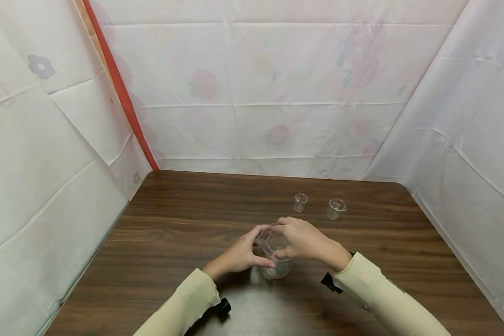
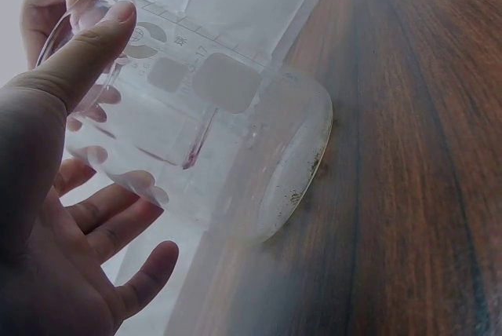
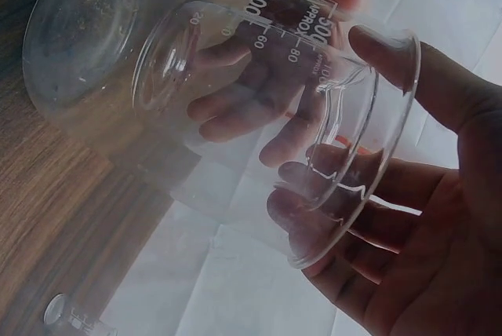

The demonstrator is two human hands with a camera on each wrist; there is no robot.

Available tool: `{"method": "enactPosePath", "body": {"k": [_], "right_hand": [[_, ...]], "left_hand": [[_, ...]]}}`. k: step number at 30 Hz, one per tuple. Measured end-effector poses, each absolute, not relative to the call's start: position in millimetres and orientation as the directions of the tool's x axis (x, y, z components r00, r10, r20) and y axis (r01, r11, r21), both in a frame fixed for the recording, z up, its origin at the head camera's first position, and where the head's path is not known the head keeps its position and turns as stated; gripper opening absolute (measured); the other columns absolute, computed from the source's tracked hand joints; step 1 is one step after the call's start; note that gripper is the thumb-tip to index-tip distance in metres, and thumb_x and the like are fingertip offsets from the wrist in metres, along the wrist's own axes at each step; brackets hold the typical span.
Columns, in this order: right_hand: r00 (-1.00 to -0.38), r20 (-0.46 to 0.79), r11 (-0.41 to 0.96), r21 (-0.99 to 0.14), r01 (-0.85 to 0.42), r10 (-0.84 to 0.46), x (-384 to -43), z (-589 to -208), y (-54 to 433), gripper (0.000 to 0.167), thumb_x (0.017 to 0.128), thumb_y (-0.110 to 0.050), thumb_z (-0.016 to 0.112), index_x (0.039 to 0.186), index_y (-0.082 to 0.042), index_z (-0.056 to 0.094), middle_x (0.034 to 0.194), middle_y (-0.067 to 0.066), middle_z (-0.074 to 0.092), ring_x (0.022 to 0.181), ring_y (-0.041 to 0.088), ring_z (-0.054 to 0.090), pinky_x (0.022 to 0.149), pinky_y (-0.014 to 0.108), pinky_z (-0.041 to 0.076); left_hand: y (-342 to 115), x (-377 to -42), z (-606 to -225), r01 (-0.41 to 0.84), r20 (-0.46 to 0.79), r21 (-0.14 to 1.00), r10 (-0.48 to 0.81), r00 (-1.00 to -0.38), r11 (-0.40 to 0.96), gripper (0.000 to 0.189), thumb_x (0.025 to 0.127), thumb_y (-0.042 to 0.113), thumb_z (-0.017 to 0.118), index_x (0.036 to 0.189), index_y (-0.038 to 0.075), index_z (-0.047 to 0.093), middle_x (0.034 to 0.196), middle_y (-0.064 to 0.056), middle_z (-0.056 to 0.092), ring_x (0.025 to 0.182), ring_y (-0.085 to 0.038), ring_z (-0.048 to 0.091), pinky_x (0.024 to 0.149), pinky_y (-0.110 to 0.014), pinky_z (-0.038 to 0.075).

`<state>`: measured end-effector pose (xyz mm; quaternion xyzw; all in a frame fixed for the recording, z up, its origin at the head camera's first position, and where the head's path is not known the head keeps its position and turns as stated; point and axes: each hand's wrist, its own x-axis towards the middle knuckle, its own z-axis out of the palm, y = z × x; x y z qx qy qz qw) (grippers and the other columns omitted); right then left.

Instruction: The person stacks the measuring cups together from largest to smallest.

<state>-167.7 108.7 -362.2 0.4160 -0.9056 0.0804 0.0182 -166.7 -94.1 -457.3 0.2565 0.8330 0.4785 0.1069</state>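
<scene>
A large clear glass beaker (image 1: 282, 269) with white graduations stands on the wooden table in front of me. Nested inside it is a smaller glass beaker (image 3: 166, 61), whose own scale shows through the outer wall in the right wrist view. My left hand (image 1: 240, 254) grips the large beaker's side, thumb near and fingers round the far side. From above, my right hand (image 1: 305, 239) reaches to the mouth and pinches the smaller beaker near its rim, thumb and fingers on opposite sides.
Farther back on the dark wooden table (image 1: 185, 224) stand a tiny beaker (image 1: 300, 203) and a slightly wider small beaker (image 1: 335, 210) with a spout. White patterned sheets (image 1: 243, 84) hang at the back and both sides. A red strip (image 1: 117, 84) runs down the left corner.
</scene>
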Motion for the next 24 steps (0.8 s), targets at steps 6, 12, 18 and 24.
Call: {"method": "enactPosePath", "body": {"k": [6,12,18,24], "right_hand": [[-0.654,0.094,0.649,-0.087,-0.756,-0.750,-168,-363,107,0.051,0.069,-0.034,0.085,0.112,-0.010,0.071,0.099,0.002,0.066,0.089,0.018,0.065,0.074,0.035,0.055],[-0.664,0.057,0.661,-0.070,-0.747,-0.745,-169,-364,105,0.052,0.069,-0.037,0.086,0.112,-0.011,0.070,0.102,0.003,0.069,0.090,0.020,0.068,0.076,0.037,0.056],[-0.661,0.026,0.658,-0.064,-0.750,-0.750,-169,-366,102,0.050,0.071,-0.035,0.086,0.110,-0.009,0.071,0.106,0.005,0.071,0.090,0.022,0.069,0.075,0.037,0.057],[-0.661,0.002,0.660,-0.052,-0.749,-0.750,-169,-370,98,0.051,0.070,-0.038,0.086,0.108,-0.008,0.072,0.111,0.006,0.071,0.091,0.023,0.070,0.076,0.038,0.057]], "left_hand": [[-95,-166,-457,0.323,0.067,0.857,0.535,-0.842,0.401,0.087,0.076,0.039,0.083,0.147,0.020,0.035,0.147,0.000,0.046,0.126,-0.024,0.052,0.099,-0.046,0.046],[-96,-166,-457,0.320,0.061,0.859,0.539,-0.840,0.400,0.088,0.077,0.040,0.082,0.147,0.020,0.035,0.150,0.000,0.044,0.126,-0.024,0.052,0.099,-0.045,0.046],[-96,-166,-457,0.313,0.052,0.857,0.537,-0.842,0.409,0.088,0.077,0.042,0.082,0.148,0.022,0.034,0.151,0.000,0.043,0.121,-0.030,0.054,0.097,-0.046,0.047],[-96,-166,-457,0.325,0.062,0.858,0.548,-0.834,0.397,0.088,0.077,0.041,0.081,0.148,0.022,0.034,0.152,0.002,0.041,0.125,-0.027,0.052,0.099,-0.046,0.046]]}}
